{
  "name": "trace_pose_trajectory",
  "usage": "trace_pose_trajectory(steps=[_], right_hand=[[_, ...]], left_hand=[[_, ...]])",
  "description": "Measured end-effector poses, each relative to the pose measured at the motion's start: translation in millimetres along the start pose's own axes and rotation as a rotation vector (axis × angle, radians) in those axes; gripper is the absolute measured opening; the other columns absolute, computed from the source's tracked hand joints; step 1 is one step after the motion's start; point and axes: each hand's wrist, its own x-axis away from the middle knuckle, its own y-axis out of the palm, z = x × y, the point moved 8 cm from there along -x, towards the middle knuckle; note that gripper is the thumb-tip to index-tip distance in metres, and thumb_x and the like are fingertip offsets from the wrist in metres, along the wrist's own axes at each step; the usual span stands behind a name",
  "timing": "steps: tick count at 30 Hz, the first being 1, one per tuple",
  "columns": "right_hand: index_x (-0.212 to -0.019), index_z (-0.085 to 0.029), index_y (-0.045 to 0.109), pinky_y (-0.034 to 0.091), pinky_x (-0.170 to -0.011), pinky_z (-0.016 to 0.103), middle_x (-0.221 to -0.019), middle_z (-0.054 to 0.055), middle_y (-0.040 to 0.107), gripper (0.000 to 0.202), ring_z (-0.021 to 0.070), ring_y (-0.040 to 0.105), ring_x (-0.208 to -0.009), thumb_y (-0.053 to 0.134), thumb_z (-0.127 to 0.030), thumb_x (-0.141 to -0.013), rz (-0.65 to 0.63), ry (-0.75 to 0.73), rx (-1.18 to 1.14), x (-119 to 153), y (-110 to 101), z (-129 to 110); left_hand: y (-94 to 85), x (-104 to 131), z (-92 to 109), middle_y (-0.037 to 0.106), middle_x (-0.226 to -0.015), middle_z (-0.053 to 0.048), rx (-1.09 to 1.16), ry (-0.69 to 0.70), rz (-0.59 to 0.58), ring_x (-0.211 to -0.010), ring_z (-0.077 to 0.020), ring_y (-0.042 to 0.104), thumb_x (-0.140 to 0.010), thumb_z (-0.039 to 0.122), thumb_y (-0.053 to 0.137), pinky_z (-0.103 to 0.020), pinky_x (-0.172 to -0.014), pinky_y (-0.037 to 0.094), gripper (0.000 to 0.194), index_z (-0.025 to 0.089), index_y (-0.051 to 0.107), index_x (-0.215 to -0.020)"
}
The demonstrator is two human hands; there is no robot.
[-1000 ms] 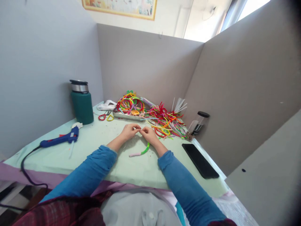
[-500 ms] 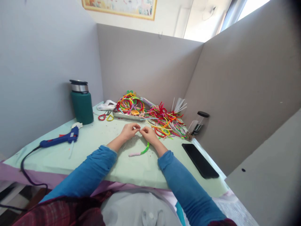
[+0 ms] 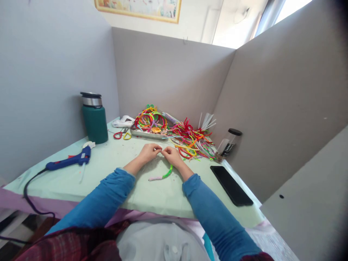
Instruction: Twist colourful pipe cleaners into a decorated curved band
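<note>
Over the middle of the table, my left hand [image 3: 149,152] and my right hand [image 3: 172,155] meet nearly fingertip to fingertip, both pinched closed. From under my right hand a fuzzy pipe cleaner [image 3: 168,173] curves down toward me, green along the bend and pale pink at its free end, close to the tabletop. Its upper part is hidden by my right fingers. What my left thumb and finger pinch is too small to make out. Just beyond my right hand lies a heap of coloured pipe cleaners [image 3: 194,139].
A metal tray [image 3: 149,135] bears coiled pipe cleaners and scraps, with red-and-yellow-handled scissors [image 3: 122,135] beside it. At the left are a green bottle [image 3: 95,121] and a corded blue glue gun [image 3: 69,161]. A black phone [image 3: 231,185] lies right, near a clear black-lidded container [image 3: 230,143]. Grey partitions enclose the table.
My fingertips have shifted very slightly while staying pinched together. The pipe cleaner's pink end has moved a touch to the left. Everything else is as before.
</note>
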Motion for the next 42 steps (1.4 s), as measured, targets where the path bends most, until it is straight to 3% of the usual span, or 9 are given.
trace_pose_trajectory(steps=[9,19,24,30,37,42], right_hand=[[-0.064,-0.016,0.054,0.035,-0.055,0.022,-0.058,-0.003,0.053,0.018,0.0099,0.045,-0.056,0.054,-0.033,-0.069,0.004,0.011,0.000,0.3,-0.7,-1.4],[-0.064,-0.016,0.054,0.035,-0.056,0.022,-0.060,-0.002,0.054,0.016,0.0103,0.046,-0.057,0.054,-0.032,-0.069,0.009,0.002,-0.013,-1.2,-0.8,1.5],[-0.064,-0.016,0.054,0.035,-0.055,0.022,-0.059,-0.002,0.053,0.017,0.0102,0.046,-0.056,0.054,-0.032,-0.069,0.007,0.000,-0.014,-0.4,-1.0,-1.0],[-0.064,-0.016,0.054,0.035,-0.054,0.021,-0.059,-0.002,0.054,0.017,0.0098,0.046,-0.056,0.054,-0.032,-0.069,0.003,-0.005,-0.011,-0.6,-0.1,-0.7],[-0.064,-0.016,0.054,0.034,-0.053,0.021,-0.058,-0.003,0.052,0.018,0.0097,0.045,-0.055,0.054,-0.033,-0.069,-0.007,0.001,-0.015,-0.8,0.7,0.8],[-0.064,-0.016,0.055,0.034,-0.054,0.021,-0.059,-0.003,0.053,0.019,0.0097,0.045,-0.056,0.054,-0.035,-0.069,-0.009,-0.015,-0.021,-0.4,0.4,-0.4]], left_hand=[[3.7,1.8,0.2,0.068,-0.069,-0.003,-0.013,-0.014,-0.068,-0.065,-0.0142,0.059,-0.077,0.033,0.047,-0.021,-0.063,0.041,0.030,0.017,0.071,-0.084],[9.6,2.2,-0.9,0.069,-0.075,-0.003,-0.007,-0.005,-0.115,-0.064,-0.0145,0.057,-0.073,0.029,0.050,-0.022,-0.062,0.040,0.028,0.017,0.071,-0.087],[9.7,2.8,0.0,0.064,-0.061,-0.002,0.018,-0.015,-0.123,-0.056,-0.0134,0.054,-0.073,0.031,0.051,-0.022,-0.057,0.038,0.025,0.016,0.070,-0.075],[14.8,5.8,-3.7,0.052,-0.043,0.002,0.123,-0.118,-0.196,-0.039,-0.0099,0.045,-0.074,0.035,0.050,-0.021,-0.045,0.034,0.027,0.014,0.066,-0.069],[22.0,7.1,-10.2,0.051,-0.044,0.003,0.242,-0.189,-0.253,-0.035,-0.0087,0.043,-0.073,0.036,0.050,-0.020,-0.040,0.033,0.026,0.014,0.061,-0.066],[27.0,7.9,-10.6,0.059,-0.056,0.002,0.313,-0.191,-0.289,-0.036,-0.0071,0.043,-0.074,0.036,0.050,-0.019,-0.038,0.034,0.024,0.014,0.058,-0.071]])
